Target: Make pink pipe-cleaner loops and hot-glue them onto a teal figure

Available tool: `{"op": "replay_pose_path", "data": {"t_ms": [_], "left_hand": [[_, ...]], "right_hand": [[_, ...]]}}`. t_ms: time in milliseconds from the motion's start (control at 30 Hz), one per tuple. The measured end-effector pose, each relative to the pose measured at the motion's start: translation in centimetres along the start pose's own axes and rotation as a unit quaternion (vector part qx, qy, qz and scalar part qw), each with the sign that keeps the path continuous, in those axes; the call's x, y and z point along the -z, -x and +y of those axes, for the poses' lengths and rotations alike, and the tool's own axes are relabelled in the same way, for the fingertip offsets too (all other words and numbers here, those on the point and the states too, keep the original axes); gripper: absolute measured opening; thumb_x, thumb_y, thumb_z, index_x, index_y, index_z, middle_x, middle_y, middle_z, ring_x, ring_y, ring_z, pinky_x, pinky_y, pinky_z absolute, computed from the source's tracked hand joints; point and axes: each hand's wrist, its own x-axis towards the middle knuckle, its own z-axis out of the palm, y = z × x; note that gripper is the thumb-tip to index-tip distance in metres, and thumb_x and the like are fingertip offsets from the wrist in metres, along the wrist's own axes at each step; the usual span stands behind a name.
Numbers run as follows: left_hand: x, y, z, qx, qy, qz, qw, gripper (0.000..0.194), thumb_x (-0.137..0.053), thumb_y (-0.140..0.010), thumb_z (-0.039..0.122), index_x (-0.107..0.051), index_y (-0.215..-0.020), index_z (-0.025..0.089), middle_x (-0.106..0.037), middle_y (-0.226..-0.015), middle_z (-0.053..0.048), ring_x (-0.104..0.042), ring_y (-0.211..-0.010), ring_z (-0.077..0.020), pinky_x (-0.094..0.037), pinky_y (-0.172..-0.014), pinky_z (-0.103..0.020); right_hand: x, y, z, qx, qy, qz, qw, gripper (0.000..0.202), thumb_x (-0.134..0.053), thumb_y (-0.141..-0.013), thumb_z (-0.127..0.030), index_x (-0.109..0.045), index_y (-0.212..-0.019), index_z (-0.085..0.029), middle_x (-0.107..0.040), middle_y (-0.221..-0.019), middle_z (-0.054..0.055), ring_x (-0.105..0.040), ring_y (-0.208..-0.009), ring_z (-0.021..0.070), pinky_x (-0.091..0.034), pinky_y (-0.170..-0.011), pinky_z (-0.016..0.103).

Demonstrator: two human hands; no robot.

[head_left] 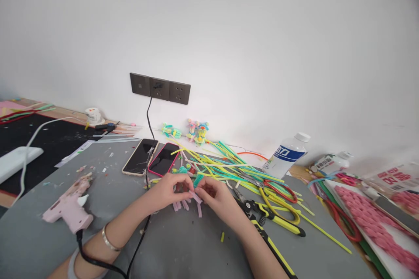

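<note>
Near the front middle of the grey mat, my left hand [175, 191] and my right hand [212, 194] meet, thumbs and fingertips pinched together. Between them is a short lilac pipe cleaner piece [197, 199], its lower end hanging down. Several more lilac pieces [178, 205] show below my left fingers. Just behind the hands, teal pipe cleaner bits [197, 179] are partly hidden by my fingers. Beyond lies a heap of yellow and green pipe cleaners [225, 163]. A small yellow-green piece [222, 237] rests on the mat by my right forearm.
A pink glue gun [70, 207] lies left, its black cord passing my left arm. Two phones [140, 157] lie behind. Yellow-black pliers [253, 209] and scissors [284, 192] are to the right, near a white bottle [286, 154]. Small pipe cleaner figures [198, 131] stand by the wall.
</note>
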Motion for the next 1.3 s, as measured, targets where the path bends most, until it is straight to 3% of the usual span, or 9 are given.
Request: {"op": "replay_pose_path", "data": {"t_ms": [233,367,500,667,967,1133,1300], "left_hand": [[0.1,0.1,-0.9,-0.061,-0.040,-0.034,0.997,0.022,-0.063,-0.092,0.038,-0.075,-0.086,0.020,-0.071,-0.082,-0.003,-0.064,-0.080,-0.0163,-0.047,-0.075,-0.026],[0.1,0.2,-0.8,-0.076,-0.064,-0.051,0.994,0.023,-0.062,-0.093,0.038,-0.078,-0.085,0.022,-0.073,-0.081,-0.003,-0.063,-0.086,-0.0188,-0.046,-0.079,-0.027],[-0.1,0.1,-0.4,-0.081,-0.081,-0.069,0.991,0.021,-0.062,-0.093,0.032,-0.078,-0.083,0.024,-0.076,-0.083,-0.004,-0.061,-0.091,-0.0204,-0.046,-0.084,-0.029],[-0.3,0.1,-0.4,-0.088,-0.098,-0.066,0.989,0.011,-0.066,-0.089,0.022,-0.078,-0.091,0.023,-0.076,-0.089,-0.005,-0.061,-0.096,-0.0214,-0.048,-0.085,-0.030],[0.4,0.0,-0.4,-0.009,-0.083,-0.007,0.997,0.022,-0.052,-0.097,0.028,-0.072,-0.093,0.020,-0.076,-0.089,-0.003,-0.067,-0.081,-0.0167,-0.047,-0.073,-0.023],[0.5,-0.1,-0.4,0.003,-0.059,-0.016,0.998,0.028,-0.048,-0.099,0.030,-0.071,-0.089,0.019,-0.075,-0.084,-0.002,-0.069,-0.079,-0.0157,-0.046,-0.073,-0.021],[0.4,-0.1,-0.3,0.009,-0.053,-0.022,0.998,0.030,-0.048,-0.099,0.035,-0.071,-0.087,0.019,-0.074,-0.080,-0.002,-0.067,-0.074,-0.0154,-0.045,-0.070,-0.021]], "right_hand": [[-0.5,-0.1,-0.1,-0.048,-0.032,-0.037,0.998,0.023,-0.061,-0.089,-0.037,-0.058,-0.074,-0.020,-0.062,-0.059,-0.001,-0.051,-0.050,0.0132,-0.040,-0.053,0.025],[-0.1,0.3,-0.5,-0.073,0.071,-0.051,0.993,0.025,-0.054,-0.092,-0.032,-0.057,-0.070,-0.021,-0.068,-0.054,0.000,-0.055,-0.048,0.0149,-0.041,-0.053,0.025],[0.6,0.9,-1.0,-0.107,0.187,-0.070,0.974,0.026,-0.058,-0.086,-0.025,-0.053,-0.061,-0.021,-0.065,-0.048,0.000,-0.058,-0.050,0.0163,-0.041,-0.056,0.025],[0.7,1.2,-1.3,-0.119,0.181,-0.086,0.972,0.018,-0.058,-0.082,-0.021,-0.055,-0.064,-0.022,-0.061,-0.046,-0.003,-0.057,-0.048,0.0159,-0.041,-0.056,0.024],[1.3,0.6,-0.6,-0.094,0.173,-0.029,0.980,0.021,-0.059,-0.086,-0.024,-0.058,-0.065,-0.020,-0.055,-0.046,-0.003,-0.053,-0.047,0.0145,-0.037,-0.055,0.024],[1.0,0.3,-0.3,-0.057,0.191,-0.001,0.980,0.034,-0.054,-0.091,-0.026,-0.048,-0.058,-0.019,-0.048,-0.045,-0.005,-0.046,-0.046,0.0117,-0.030,-0.052,0.022],[0.7,0.1,0.3,-0.009,0.191,0.003,0.981,0.041,-0.051,-0.096,-0.032,-0.052,-0.057,-0.018,-0.042,-0.046,-0.004,-0.037,-0.045,0.0104,-0.025,-0.049,0.024]]}}
